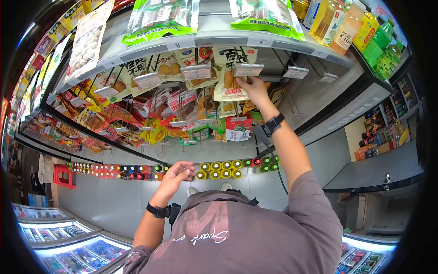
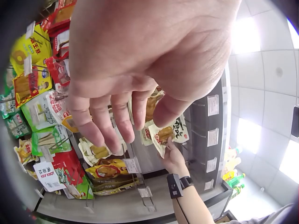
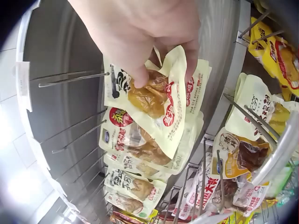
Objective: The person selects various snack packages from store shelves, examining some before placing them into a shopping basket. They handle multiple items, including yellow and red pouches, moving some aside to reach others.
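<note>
My right hand [image 1: 255, 89] pinches a cream-coloured snack packet [image 1: 226, 84] hanging at the right end of the upper hook row. In the right wrist view, the thumb lies on the front of this packet [image 3: 175, 119], beside a clear window showing brown meat, and the other fingers go behind it. Its edge is bent outward, and similar packets hang behind and below it. My left hand [image 1: 175, 176] is held in the air before my body, fingers loosely bent and nothing in them. In the left wrist view, the left hand [image 2: 140, 79] overlaps the shelf goods.
Long metal hooks with price tags [image 1: 297, 72] stick out towards me. Above them a shelf edge [image 1: 182, 42] carries green-trimmed bags and bottles. Rows of yellow-capped bottles [image 1: 219, 170] stand on the floor below the rack. A dark side panel [image 1: 346, 100] bounds the right.
</note>
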